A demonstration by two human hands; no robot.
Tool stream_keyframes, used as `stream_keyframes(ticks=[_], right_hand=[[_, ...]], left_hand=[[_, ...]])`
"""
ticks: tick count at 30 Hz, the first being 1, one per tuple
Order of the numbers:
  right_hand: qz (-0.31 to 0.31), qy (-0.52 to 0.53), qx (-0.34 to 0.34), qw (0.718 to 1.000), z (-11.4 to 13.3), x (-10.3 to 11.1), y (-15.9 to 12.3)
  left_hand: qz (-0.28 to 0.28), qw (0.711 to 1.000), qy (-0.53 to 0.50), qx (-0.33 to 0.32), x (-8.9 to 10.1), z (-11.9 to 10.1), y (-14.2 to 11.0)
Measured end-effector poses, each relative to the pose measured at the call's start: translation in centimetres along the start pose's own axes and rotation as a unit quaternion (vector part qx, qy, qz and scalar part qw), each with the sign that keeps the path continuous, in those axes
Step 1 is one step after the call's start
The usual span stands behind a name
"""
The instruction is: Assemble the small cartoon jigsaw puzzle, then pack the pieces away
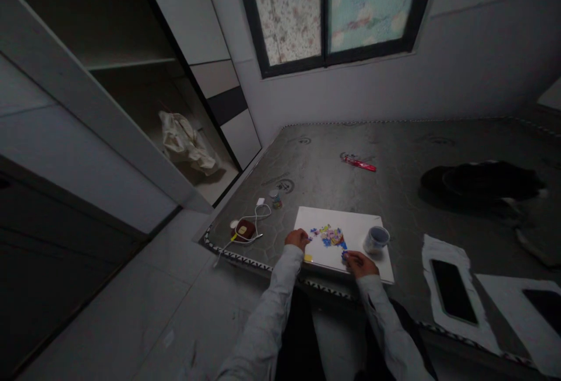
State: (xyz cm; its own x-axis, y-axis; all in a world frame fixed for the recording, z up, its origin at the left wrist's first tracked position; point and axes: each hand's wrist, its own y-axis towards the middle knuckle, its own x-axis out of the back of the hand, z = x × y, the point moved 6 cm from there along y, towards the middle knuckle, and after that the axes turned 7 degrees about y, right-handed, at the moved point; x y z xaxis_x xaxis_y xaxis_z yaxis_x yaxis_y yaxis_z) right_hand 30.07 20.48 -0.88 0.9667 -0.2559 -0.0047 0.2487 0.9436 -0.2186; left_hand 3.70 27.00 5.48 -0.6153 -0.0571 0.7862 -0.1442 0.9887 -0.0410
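Note:
Several small, colourful jigsaw puzzle pieces (333, 236) lie in a cluster on a white board (324, 214), some of them seemingly joined. My right hand (362, 265) is closed in a pinch on a blue puzzle piece (344, 256) at the lower right of the cluster. On the board's left side, my left hand (298, 239) has its fingers drawn together beside the pieces. A small coloured bit shows at its fingertips, too small to make out. A whitish cup (376, 241) stands on the board, close to my right hand.
Left of the board are a small jar (276, 198), a white cable (256, 217) and a brown case (243, 231). A red object (359, 163) lies farther back. To the right are a phone (454, 291) on white cloth and a dark bundle (482, 184).

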Motion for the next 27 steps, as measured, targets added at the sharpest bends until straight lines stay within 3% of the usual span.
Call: stream_keyframes(ticks=[4, 7, 10, 13, 15, 20, 24, 27], right_hand=[[-0.015, 0.002, 0.022, 1.0, 0.9, -1.5, -0.2], [0.0, 0.032, 0.009, 0.999, 1.4, -3.1, 0.0], [0.02, 0.066, -0.033, 0.997, 1.4, -4.0, 0.6], [0.025, 0.062, -0.052, 0.996, 1.7, -3.8, 0.7], [0.016, 0.039, -0.031, 0.999, 2.4, -3.1, 0.2], [-0.032, -0.107, 0.106, 0.988, 6.5, -0.5, -2.9], [-0.082, -0.179, 0.204, 0.959, 11.2, 3.3, -4.1], [-0.129, -0.238, 0.253, 0.929, 14.3, 6.5, -3.2]], left_hand=[[0.0, 0.994, -0.111, 0.018, -0.5, -0.7, -1.2], [0.039, 0.977, -0.208, 0.0, -2.4, -2.3, -2.5], [0.073, 0.97, -0.233, -0.01, -4.0, -3.7, -3.6], [0.077, 0.972, -0.22, -0.029, -4.3, -4.3, -3.8], [0.068, 0.977, -0.196, -0.041, -4.0, -4.4, -3.2], [-0.038, 0.997, -0.056, -0.023, -2.9, -4.1, -1.0], [-0.016, 1.0, -0.01, -0.016, -3.5, -4.3, -0.3], [-0.017, 1.0, -0.015, -0.015, -3.3, -4.6, -0.4]])
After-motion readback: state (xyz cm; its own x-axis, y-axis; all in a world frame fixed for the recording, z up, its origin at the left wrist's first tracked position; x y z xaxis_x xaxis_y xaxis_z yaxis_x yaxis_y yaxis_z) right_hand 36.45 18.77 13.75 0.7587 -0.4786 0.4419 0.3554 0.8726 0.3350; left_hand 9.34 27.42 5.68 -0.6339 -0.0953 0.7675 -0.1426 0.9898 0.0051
